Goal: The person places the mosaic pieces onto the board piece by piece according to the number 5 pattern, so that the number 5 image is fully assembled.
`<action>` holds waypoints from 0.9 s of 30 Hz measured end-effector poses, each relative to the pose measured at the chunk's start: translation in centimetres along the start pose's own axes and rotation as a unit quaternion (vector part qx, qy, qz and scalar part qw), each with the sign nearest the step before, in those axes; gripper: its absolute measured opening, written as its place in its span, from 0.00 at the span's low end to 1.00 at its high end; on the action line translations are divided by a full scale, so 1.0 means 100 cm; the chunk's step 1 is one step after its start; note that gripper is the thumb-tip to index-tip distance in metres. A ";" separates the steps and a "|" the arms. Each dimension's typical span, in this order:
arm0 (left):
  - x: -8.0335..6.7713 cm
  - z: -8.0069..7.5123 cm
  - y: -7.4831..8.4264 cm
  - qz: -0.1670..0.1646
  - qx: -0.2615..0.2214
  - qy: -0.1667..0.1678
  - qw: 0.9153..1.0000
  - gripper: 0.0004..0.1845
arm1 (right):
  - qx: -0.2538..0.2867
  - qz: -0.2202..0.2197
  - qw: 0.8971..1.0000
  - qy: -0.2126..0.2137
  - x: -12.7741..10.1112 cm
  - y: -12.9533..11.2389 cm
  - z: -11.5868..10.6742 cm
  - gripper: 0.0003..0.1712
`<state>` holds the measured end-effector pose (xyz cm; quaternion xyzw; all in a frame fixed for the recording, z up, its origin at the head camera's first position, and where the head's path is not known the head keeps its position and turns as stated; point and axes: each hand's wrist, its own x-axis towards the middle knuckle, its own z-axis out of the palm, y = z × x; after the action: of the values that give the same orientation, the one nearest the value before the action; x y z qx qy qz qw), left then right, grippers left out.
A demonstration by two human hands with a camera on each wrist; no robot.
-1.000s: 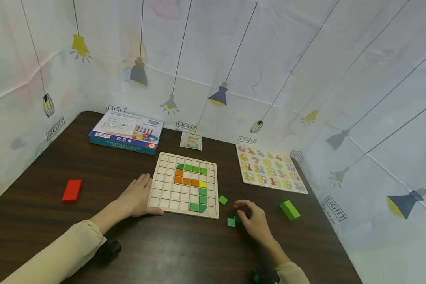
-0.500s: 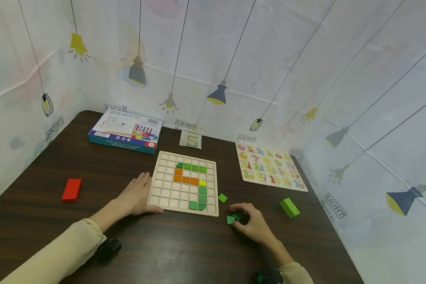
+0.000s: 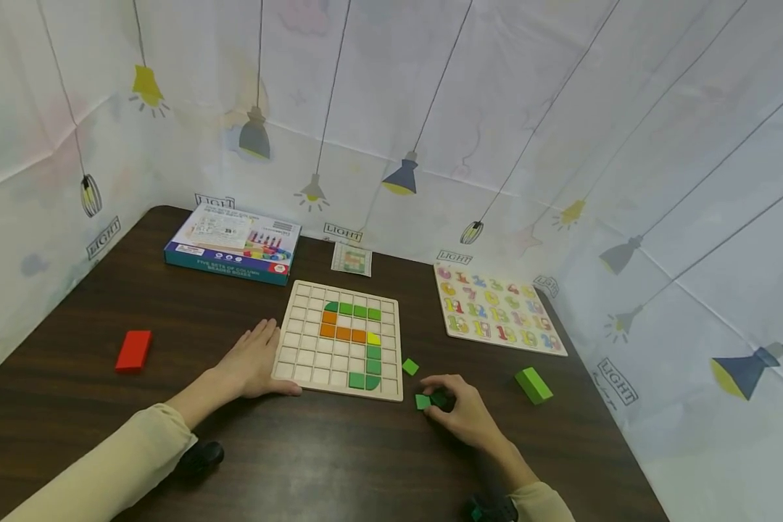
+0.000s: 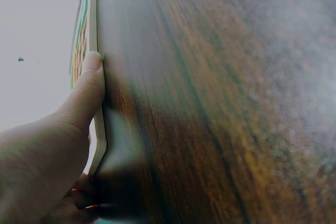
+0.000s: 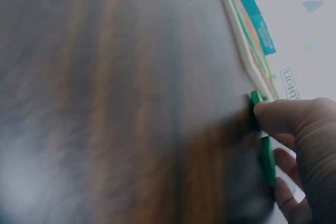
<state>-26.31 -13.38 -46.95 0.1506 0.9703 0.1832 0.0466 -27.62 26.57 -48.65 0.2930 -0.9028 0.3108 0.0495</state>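
Across the dark wooden bench (image 3: 104, 304), walled by a lamp-printed sheet, lie a blue toy box (image 3: 233, 243), a number puzzle (image 3: 496, 309) and a wooden grid board (image 3: 339, 339) partly filled with green, orange and yellow tiles. The left hand (image 3: 251, 360) rests flat beside the board, fingers straight, thumb along its near edge, steadying it. A green block (image 3: 532, 385) and a red block (image 3: 133, 351) lie well apart on either side. Just right of the board's near corner, the right hand (image 3: 462, 410) has its fingers (image 5: 281, 116) curled onto small green tiles (image 3: 429, 400); another green tile (image 3: 409, 367) lies loose nearby. Judging from this, a clean lift means pinching one tile alone by its edges, while the left hand holds the board steady.
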 end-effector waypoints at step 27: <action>-0.002 -0.001 0.002 0.000 0.001 0.002 1.000 0.63 | 0.021 -0.086 0.995 0.051 0.052 -0.047 0.040 0.18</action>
<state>-26.10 -13.30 -46.83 0.1504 0.9706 0.1825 0.0444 -28.92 18.64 -47.89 0.3547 -0.8639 0.3383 0.1159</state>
